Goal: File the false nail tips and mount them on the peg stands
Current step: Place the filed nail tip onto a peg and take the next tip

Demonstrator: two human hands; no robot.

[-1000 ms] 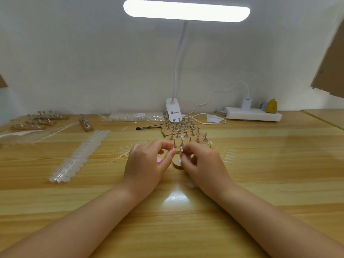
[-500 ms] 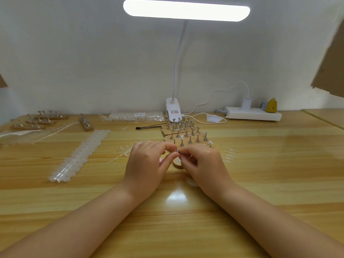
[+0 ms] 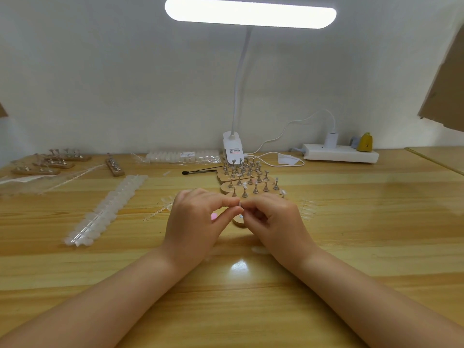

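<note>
My left hand (image 3: 194,222) and my right hand (image 3: 272,222) meet fingertip to fingertip above the table, pinching a tiny clear nail tip (image 3: 240,204) between them. A pink object (image 3: 214,216) shows under my left hand. Below the fingers lies a wooden peg stand (image 3: 238,221), mostly hidden by my right hand. Behind the hands stand several wooden peg stands (image 3: 247,175) with metal pegs. A long strip of clear nail tips (image 3: 105,210) lies to the left.
More peg stands (image 3: 50,162) sit at the far left. A bag of nail tips (image 3: 183,155), a black-tipped brush (image 3: 200,171), the lamp base (image 3: 233,148) and a power strip (image 3: 339,153) line the back. Loose tip sprues (image 3: 310,209) lie to the right.
My two hands have closed together; the fingertips that were apart now touch over the small nail tip. My right hand has shifted slightly left and up.
</note>
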